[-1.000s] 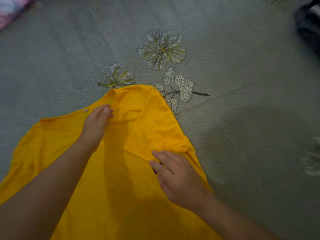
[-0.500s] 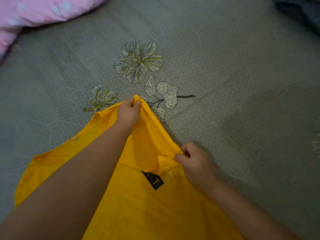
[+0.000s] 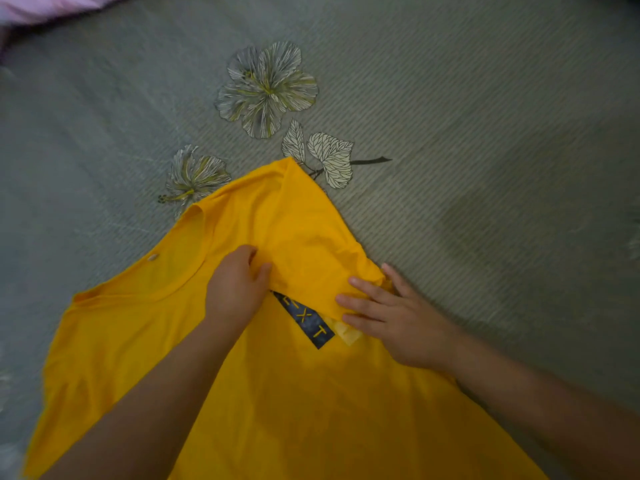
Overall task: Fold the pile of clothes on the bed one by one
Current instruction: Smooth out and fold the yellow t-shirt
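A yellow T-shirt (image 3: 284, 393) lies spread on the grey bed sheet (image 3: 485, 116), its neckline at the left and a dark printed patch (image 3: 306, 318) with yellow letters near the middle. Its sleeve (image 3: 298, 237) is folded inward over the body. My left hand (image 3: 235, 289) pinches the folded sleeve's lower edge between thumb and fingers. My right hand (image 3: 388, 317) lies flat with straight fingers, pressing the sleeve's end down beside the patch.
The sheet carries printed flowers (image 3: 266, 88) and leaves just beyond the shirt. A pink cloth (image 3: 45, 6) shows at the top left corner. Bare sheet stretches to the right of the shirt.
My left hand came back from the sleeve's far tip to its lower edge. My right hand let go of its pinch and now lies flat. More of the patch shows.
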### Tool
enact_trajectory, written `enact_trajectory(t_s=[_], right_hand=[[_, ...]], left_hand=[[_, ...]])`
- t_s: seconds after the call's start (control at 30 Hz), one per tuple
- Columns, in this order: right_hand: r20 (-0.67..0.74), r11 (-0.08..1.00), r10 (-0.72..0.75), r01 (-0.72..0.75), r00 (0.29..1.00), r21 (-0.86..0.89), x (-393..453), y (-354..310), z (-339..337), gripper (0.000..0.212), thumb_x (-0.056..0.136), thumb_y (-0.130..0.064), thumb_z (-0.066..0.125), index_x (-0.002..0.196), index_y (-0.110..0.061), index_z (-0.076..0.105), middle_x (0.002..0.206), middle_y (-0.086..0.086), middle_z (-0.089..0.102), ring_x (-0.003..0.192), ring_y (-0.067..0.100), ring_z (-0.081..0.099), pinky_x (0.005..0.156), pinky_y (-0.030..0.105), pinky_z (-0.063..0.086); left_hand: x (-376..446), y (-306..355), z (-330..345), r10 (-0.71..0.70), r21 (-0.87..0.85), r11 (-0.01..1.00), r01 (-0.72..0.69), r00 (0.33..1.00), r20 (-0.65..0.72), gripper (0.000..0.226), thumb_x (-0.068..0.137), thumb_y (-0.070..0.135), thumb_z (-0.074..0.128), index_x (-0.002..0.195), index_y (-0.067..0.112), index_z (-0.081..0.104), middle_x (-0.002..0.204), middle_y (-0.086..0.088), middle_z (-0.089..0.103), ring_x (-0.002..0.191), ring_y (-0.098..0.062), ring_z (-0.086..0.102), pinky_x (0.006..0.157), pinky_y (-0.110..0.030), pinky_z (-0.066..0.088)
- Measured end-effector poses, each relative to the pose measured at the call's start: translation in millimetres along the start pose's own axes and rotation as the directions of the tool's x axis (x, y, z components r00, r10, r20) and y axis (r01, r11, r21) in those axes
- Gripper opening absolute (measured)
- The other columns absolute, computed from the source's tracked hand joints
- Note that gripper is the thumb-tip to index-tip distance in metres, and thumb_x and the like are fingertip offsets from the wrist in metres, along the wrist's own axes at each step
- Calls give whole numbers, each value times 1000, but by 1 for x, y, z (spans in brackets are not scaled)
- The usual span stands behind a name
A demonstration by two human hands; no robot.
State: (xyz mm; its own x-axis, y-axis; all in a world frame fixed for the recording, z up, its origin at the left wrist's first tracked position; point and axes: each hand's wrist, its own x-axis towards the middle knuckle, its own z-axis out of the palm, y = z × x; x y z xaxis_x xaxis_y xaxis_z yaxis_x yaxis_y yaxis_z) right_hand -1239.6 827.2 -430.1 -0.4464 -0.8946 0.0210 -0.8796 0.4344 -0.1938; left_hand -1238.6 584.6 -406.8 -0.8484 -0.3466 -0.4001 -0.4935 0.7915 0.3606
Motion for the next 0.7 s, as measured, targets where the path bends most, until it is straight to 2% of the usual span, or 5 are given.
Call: enact_trajectory(t_s=[0.07,0.2,0.27,0.43,0.7], right_hand=[[33,999,-13,14,999,-45,-4,-4,0,33,75,-27,62,108,-23,69,123,-5,61,118,21,54,106,52,14],[55,997,9,-5,998,-76,-3,-12,-11,40,75,-38,63,110,-19,68,122,1,62,115,24,57,104,52,24],[-21,997,75,-75,997,-17,6,-19,-18,36,87,-33,46,107,-14,69,118,8,64,111,30,58,90,58,42],[-56,941,337,-333,940,64,54,-32,-21,49,86,-28,41,120,4,56,128,28,51,118,47,46,95,59,28],[188,984,179,-171,966,-58,82,-78,15,59,82,-44,46,124,-3,54,132,19,51,120,37,49,92,60,38]], left_hand=[[-8,-5,2,-36,-102,994,35,999,-10,18,92,12,51,74,8,51,81,-26,55,83,-38,55,59,-33,21],[-4,-7,1,-213,-294,937,187,975,-57,26,89,11,56,112,-1,55,98,-25,59,93,-35,56,70,-34,35],[-10,-9,3,-192,-240,959,152,969,-152,40,87,12,58,124,0,47,107,-23,56,101,-33,53,81,-34,35],[-64,-35,17,-124,-74,992,105,940,-318,51,86,18,51,129,-8,43,136,-30,40,129,-43,35,103,-48,26],[-126,-103,36,-263,61,959,275,951,-165,73,82,44,24,135,-5,37,144,-26,29,135,-41,22,108,-55,10]])
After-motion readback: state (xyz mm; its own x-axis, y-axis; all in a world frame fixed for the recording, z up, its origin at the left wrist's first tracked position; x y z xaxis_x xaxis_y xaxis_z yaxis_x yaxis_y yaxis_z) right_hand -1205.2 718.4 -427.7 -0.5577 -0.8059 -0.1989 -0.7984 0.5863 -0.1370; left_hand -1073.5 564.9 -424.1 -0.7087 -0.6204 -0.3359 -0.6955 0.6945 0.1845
